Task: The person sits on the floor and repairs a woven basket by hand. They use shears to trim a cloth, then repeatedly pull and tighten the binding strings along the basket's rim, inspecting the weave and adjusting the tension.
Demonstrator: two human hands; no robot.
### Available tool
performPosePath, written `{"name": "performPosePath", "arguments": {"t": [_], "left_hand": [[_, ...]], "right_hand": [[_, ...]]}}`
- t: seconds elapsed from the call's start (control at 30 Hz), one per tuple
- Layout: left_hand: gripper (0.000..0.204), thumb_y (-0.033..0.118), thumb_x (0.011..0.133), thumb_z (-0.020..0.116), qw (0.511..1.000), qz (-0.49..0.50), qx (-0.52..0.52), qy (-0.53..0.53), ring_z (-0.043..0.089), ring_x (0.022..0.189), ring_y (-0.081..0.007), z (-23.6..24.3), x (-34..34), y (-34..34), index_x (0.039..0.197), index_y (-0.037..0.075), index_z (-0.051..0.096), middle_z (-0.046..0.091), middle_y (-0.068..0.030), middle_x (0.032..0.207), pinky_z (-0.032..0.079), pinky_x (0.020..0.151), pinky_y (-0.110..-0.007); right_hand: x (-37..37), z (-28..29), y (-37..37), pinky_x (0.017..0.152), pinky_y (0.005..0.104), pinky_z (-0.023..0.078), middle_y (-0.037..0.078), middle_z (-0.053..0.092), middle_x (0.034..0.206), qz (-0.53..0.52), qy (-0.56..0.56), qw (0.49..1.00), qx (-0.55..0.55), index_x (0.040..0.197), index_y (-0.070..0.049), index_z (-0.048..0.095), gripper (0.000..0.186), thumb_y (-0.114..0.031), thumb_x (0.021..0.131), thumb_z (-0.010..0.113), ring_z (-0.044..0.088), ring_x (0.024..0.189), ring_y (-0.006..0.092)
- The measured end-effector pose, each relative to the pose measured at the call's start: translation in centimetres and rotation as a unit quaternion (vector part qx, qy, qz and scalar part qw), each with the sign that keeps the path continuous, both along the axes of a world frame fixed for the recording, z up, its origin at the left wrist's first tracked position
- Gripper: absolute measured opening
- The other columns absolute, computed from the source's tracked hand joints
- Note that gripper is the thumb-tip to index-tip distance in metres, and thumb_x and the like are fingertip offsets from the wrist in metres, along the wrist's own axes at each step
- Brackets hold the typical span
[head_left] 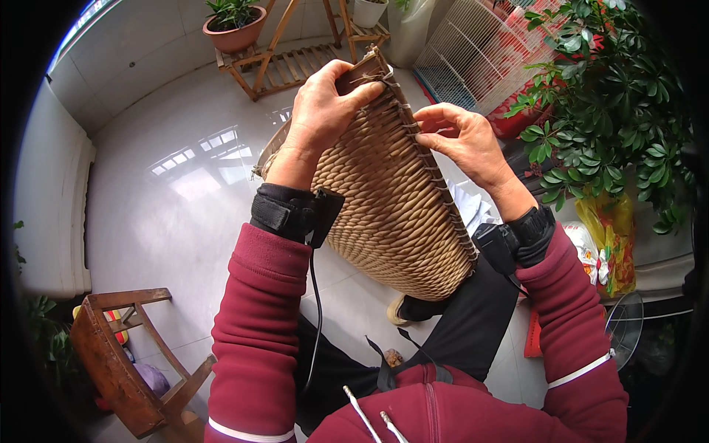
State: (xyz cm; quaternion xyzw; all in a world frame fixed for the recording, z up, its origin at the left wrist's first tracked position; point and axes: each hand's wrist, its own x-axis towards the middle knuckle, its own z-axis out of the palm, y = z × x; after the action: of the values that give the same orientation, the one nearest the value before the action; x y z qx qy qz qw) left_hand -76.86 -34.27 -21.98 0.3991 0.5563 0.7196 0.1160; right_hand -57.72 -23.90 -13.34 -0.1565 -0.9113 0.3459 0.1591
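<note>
A tall woven basket (391,214) in tan natural fibre stands tilted before me, resting against my right leg, with a thin wooden frame along its top and stitched binding down its right edge. My left hand (325,111) grips the top of it, thumb over the rim. At the stitched right edge, my right hand (461,144) has thumb and forefinger curled close together; whether they hold a strand there is hidden.
Behind are wooden plant stands (292,63) with pots, a wire cage (461,52) and a leafy plant (605,125). A wooden chair (111,354) lies at lower left. Bags (613,236) and a fan guard (628,332) are at my right.
</note>
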Motion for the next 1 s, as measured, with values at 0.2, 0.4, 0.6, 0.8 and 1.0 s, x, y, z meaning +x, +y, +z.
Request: {"name": "performPosePath", "arguments": {"t": [0.2,0.4,0.6,0.8,1.0], "left_hand": [[0.042,0.033,0.076,0.078,1.000,-0.023,0.006,-0.014,0.067,0.087,-0.0189,0.3,-0.2,-0.8,0.105,0.006,0.065,0.070,-0.0098,0.093,0.052,0.079,-0.032],[0.042,0.032,0.074,0.079,1.000,-0.002,0.008,-0.022,0.068,0.086,-0.0197,0.8,-0.4,-1.9,0.105,0.006,0.066,0.071,-0.0098,0.093,0.053,0.079,-0.032],[0.040,0.027,0.073,0.080,0.995,-0.048,0.042,-0.075,0.066,0.083,-0.0145,1.1,-0.8,-2.3,0.105,0.006,0.068,0.071,-0.0066,0.091,0.052,0.078,-0.029],[0.038,0.021,0.076,0.079,0.991,-0.065,0.068,-0.091,0.063,0.082,-0.0102,1.6,-0.6,-2.4,0.108,0.005,0.068,0.070,-0.0038,0.089,0.051,0.079,-0.026],[0.038,0.013,0.081,0.074,0.964,-0.173,0.119,-0.164,0.061,0.089,-0.0093,2.6,-0.4,-2.7,0.115,0.000,0.063,0.068,-0.0028,0.099,0.049,0.082,-0.025]], "right_hand": [[0.3,-0.6,-2.1,0.081,0.0258,0.051,0.002,0.064,0.092,-0.080,0.032,0.994,-0.068,0.106,-0.004,0.068,0.030,-0.012,0.079,0.078,0.061,0.087,0.0103],[-1.1,-1.7,-4.9,0.074,0.0276,0.051,0.004,0.064,0.086,-0.130,0.100,0.977,0.135,0.094,-0.003,0.066,0.021,-0.010,0.076,0.075,0.062,0.077,0.0150],[-1.5,-1.1,-4.9,0.075,0.0279,0.051,0.005,0.064,0.089,-0.122,0.096,0.978,0.137,0.092,-0.002,0.066,0.019,-0.010,0.077,0.075,0.062,0.080,0.0149],[-1.9,-2.0,-4.5,0.077,0.0211,0.052,0.002,0.065,0.096,-0.081,0.212,0.941,-0.250,0.090,-0.001,0.064,0.010,-0.009,0.087,0.070,0.062,0.084,0.0093],[-1.5,-2.3,-4.2,0.079,0.0227,0.052,0.008,0.067,0.103,-0.050,0.233,0.933,-0.268,0.090,-0.006,0.058,0.009,-0.008,0.089,0.067,0.062,0.087,0.0102]]}}
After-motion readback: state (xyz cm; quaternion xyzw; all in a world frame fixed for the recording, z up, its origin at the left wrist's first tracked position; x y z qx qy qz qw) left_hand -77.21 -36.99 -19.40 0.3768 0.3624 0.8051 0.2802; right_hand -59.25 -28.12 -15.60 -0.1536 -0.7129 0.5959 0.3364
